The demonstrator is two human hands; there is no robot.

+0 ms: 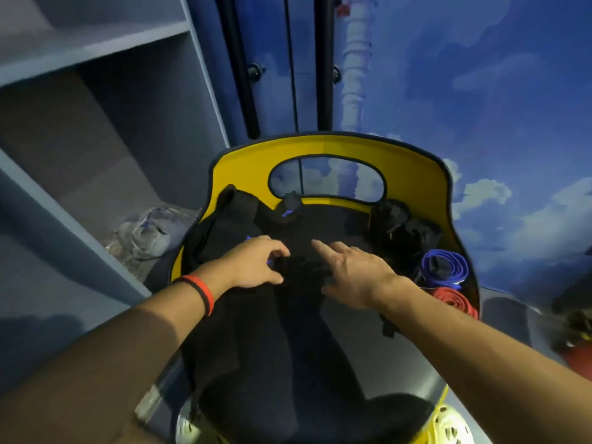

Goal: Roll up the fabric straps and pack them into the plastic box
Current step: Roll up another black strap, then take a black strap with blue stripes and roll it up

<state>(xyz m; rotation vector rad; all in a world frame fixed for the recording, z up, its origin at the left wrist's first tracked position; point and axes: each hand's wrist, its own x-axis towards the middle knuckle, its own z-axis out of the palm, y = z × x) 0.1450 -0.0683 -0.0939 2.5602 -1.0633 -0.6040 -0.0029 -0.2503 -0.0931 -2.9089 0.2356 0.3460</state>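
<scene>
Working over the seat of yellow chair (243,161), draped in black cloth (256,347). Gripping bunched black strap (301,267) at mid-seat with left hand (256,264), thumb and fingers curled round its left end; red-and-black wristband (200,291) on that wrist. Reaching over the strap's right side with right hand (352,270), released, index finger straight and pointing toward the chair back; contact with the strap not clear. Parked at the seat's right edge, against the yellow rim: blue strap roll (456,267), with red strap roll (451,299) just nearer. Hemmed in on the left by grey shelf unit (96,46), crumpled plastic bag (150,235) on a low shelf beside the chair. Open room only on the band of black cloth between hands and chair back.
</scene>
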